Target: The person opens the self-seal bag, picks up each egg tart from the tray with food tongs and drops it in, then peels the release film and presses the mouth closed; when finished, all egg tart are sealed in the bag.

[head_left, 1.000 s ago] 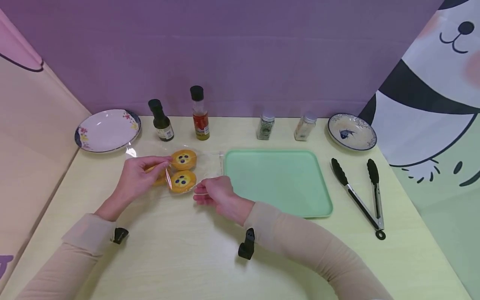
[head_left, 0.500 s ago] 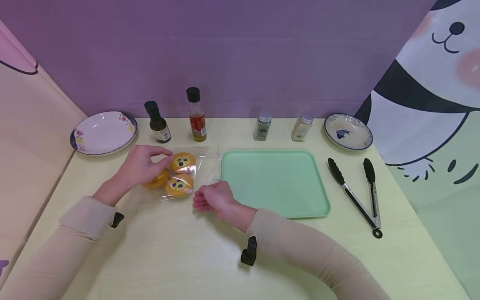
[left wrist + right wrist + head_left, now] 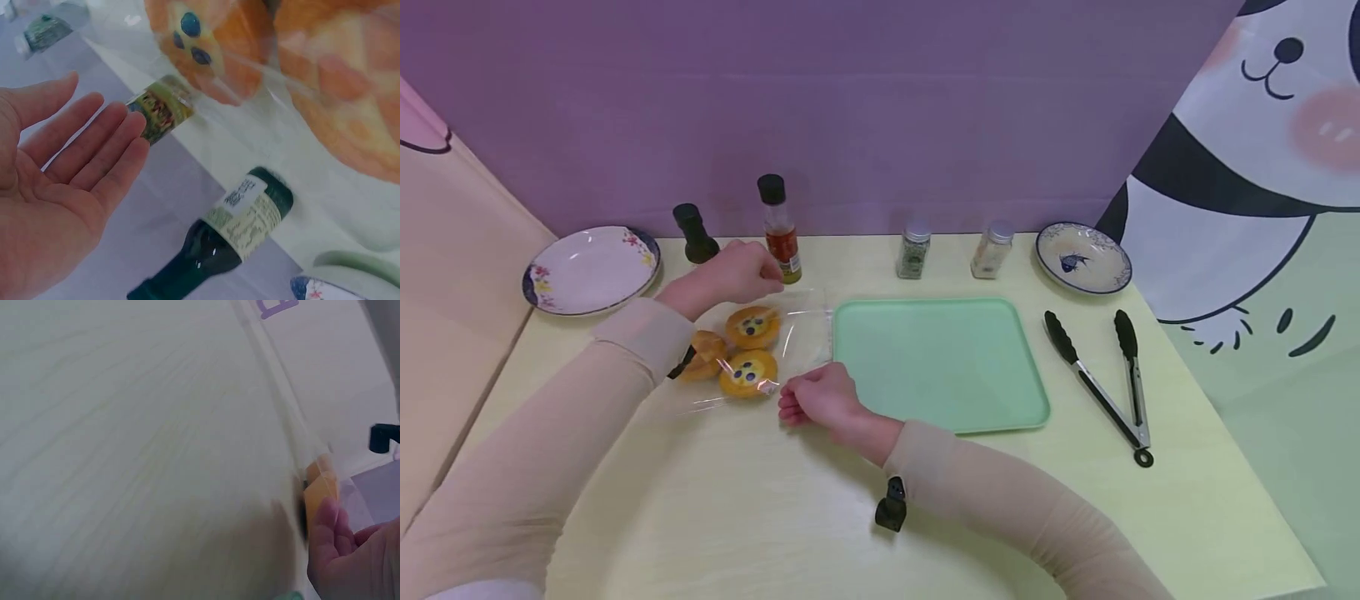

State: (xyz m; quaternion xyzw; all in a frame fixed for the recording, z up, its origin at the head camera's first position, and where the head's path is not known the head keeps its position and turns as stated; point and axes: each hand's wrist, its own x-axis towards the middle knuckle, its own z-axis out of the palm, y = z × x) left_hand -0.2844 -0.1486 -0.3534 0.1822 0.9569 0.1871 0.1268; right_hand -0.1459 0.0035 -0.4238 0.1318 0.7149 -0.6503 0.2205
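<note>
Surface: one pale table (image 3: 715, 517), backed by a purple cloth (image 3: 850, 125), with a cream panel (image 3: 460, 292) at left and an animal-print panel (image 3: 1285, 158) at right. Along the far edge: a floral plate (image 3: 591, 271), a dark bottle (image 3: 696, 237), a red-labelled bottle (image 3: 782, 242), two capped jars (image 3: 913, 250), a small blue-rimmed dish (image 3: 1084, 257). Mid-table, right: a mint-green tray (image 3: 940, 358) and, beside it, spread tongs (image 3: 1108, 406).

Task item: a clear bag (image 3: 801, 337), lying flat just left of the tray — three round pastries (image 3: 748, 375) inside, two of them showing dark dots.

My left hand (image 3: 737, 271): above the bag's far side, near the red-labelled bottle, arm reaching across the bag's left side; fingers extended, nothing held. My right hand (image 3: 820, 396): at the bag's near right corner, beside the tray, forearm coming in from the lower right; fingers loosely curled — whether they pinched the film I could not tell.

By view: the left wrist gave my palm and straight fingers, plus the dark bottle's printed label, which my arm and hand hid from the head view. The right wrist gave a pastry side-on, just beyond my fingertips (image 3: 327, 506), and a purple mark (image 3: 278, 307) on the cream panel.
</note>
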